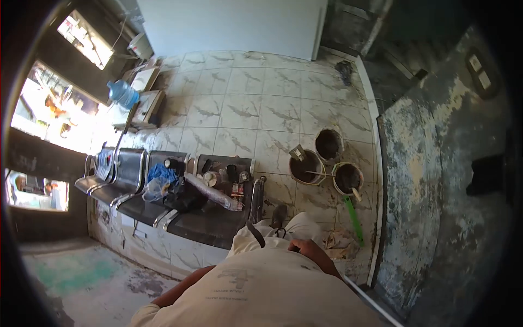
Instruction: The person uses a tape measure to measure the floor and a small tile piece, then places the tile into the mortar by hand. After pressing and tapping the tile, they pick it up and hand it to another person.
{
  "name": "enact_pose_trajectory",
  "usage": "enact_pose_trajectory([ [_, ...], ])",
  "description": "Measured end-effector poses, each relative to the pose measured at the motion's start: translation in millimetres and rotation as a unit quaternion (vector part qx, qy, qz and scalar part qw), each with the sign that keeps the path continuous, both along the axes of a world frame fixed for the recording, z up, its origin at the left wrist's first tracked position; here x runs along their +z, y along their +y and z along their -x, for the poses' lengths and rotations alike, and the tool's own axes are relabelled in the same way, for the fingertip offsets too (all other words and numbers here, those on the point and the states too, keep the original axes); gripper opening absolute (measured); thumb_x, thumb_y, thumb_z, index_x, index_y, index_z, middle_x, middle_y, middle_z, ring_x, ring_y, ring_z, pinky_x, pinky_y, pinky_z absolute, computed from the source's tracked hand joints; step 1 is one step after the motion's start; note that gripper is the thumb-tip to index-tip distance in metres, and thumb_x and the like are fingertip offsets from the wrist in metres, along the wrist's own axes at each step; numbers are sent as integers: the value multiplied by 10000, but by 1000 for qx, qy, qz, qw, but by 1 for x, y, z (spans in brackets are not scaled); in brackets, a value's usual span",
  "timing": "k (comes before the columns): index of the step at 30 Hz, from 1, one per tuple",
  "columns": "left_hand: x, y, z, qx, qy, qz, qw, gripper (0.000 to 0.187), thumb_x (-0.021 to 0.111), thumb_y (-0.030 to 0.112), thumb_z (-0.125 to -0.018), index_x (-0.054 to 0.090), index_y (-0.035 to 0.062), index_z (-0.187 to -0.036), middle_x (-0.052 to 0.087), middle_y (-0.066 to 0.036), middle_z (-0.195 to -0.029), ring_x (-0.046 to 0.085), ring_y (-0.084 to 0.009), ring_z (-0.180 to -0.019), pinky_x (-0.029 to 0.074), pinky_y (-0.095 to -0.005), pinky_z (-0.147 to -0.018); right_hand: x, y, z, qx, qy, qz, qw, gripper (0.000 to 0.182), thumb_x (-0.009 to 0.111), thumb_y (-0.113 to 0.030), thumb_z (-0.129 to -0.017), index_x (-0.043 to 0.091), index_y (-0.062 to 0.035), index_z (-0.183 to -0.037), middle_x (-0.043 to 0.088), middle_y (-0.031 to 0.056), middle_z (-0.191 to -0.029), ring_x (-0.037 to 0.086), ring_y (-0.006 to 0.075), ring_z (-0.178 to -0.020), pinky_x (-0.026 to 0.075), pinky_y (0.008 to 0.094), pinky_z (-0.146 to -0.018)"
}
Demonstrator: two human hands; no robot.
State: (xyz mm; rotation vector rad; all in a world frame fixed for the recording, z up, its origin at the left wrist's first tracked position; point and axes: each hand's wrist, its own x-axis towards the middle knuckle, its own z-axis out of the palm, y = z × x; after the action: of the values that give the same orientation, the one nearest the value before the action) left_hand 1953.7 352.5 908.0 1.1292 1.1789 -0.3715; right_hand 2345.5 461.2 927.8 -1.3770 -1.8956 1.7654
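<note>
My right hand [309,248] rests low against the front of my light shirt and trousers, its fingers curled in. Whatever it may hold is hidden. Of my left arm only the forearm [185,284] shows, and the hand is out of sight behind my body. On the floor ahead, to the right, stand three buckets: a left one [311,175], a back one [339,143] and a right one [342,191], each with dark contents. A flat-bladed tool [297,152] leans at the left bucket's rim. A green long strip [354,220] lies in front.
Joined black metal seats [204,229] run along my left, bearing blue plastic bags [158,182], a plastic-wrapped roll [212,192] and small boxes. Brown crumpled paper [340,243] lies right of my feet. A peeling wall [425,191] borders the right. Farther off is a blue water jug [123,94].
</note>
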Motion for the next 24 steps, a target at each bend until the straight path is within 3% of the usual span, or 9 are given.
enact_pose_trajectory([
  [6, 10, -30, -69, 280, 15, 6, 960, 262, 643, 198, -815, 664, 10, -997, 691, -109, -925, 654, -252, -851, 514, -373, -757, -12, 90, -9, 148, 33, 27, 988, 267, 761, -210, -730, 615, -33, -867, 670, 100, -788, 655, 195, -738, 500, 307, -685],
  [8, 16, -31, -98, 372, 18, 13, 928, 256, 649, 191, -817, 666, 10, -996, 695, -93, -921, 658, -233, -839, 514, -362, -755, -21, 116, -15, 196, 54, -34, 979, 225, 721, -172, -746, 587, -24, -848, 656, 141, -771, 658, 279, -738, 500, 352, -676],
  [12, 36, -16, -160, 586, -24, 84, 806, 195, 652, 158, -823, 662, 15, -956, 676, -38, -876, 624, -150, -794, 499, -312, -717, -3, 168, -21, 265, 30, -13, 964, 224, 718, -169, -752, 586, -26, -861, 649, 144, -756, 656, 284, -726, 500, 353, -660],
  [13, 39, -11, -173, 667, -62, 122, 732, 141, 650, 131, -828, 657, 21, -916, 653, 2, -834, 587, -87, -760, 486, -274, -682, -7, 180, -22, 289, 40, -11, 957, 216, 712, -160, -758, 581, -24, -863, 645, 145, -752, 652, 287, -722, 497, 356, -653],
  [16, 22, -20, -201, 689, -94, 27, 718, 90, 645, 120, -836, 618, 37, -856, 628, 9, -791, 557, -55, -698, 455, -238, -626, -7, 219, -19, 345, 46, -28, 937, 199, 699, -143, -771, 572, -23, -866, 636, 150, -746, 644, 298, -713, 492, 362, -639],
  [19, 23, -13, -244, 712, -29, -29, 701, 106, 644, 108, -838, 575, 37, -800, 592, 37, -724, 527, -55, -627, 433, -245, -574, -14, 233, -24, 407, 47, -34, 912, 183, 660, -128, -803, 544, -24, -901, 628, 163, -745, 634, 320, -709, 490, 382, -642],
  [21, 23, -4, -262, 784, -78, -147, 598, 139, 671, 123, -817, 571, 28, -836, 596, 0, -698, 541, -71, -624, 428, -251, -560, -14, 242, -22, 430, 33, -26, 902, 188, 653, -132, -811, 538, -26, -917, 632, 166, -755, 637, 323, -720, 491, 388, -651],
  [22, 28, 4, -267, 788, -78, -139, 595, 139, 671, 123, -817, 571, 28, -836, 596, 0, -698, 541, -71, -624, 428, -251, -560, -16, 244, -20, 435, 40, -36, 899, 192, 650, -136, -815, 533, -28, -923, 635, 171, -760, 640, 327, -731, 491, 394, -657],
  [24, 46, 17, -275, 665, 149, -190, 707, 217, 664, 195, -834, 562, 10, -881, 623, -55, -716, 582, -126, -645, 456, -295, -584, -16, 249, -14, 446, 46, -41, 893, 197, 648, -141, -819, 528, -30, -928, 638, 175, -764, 642, 330, -742, 491, 400, -663],
])
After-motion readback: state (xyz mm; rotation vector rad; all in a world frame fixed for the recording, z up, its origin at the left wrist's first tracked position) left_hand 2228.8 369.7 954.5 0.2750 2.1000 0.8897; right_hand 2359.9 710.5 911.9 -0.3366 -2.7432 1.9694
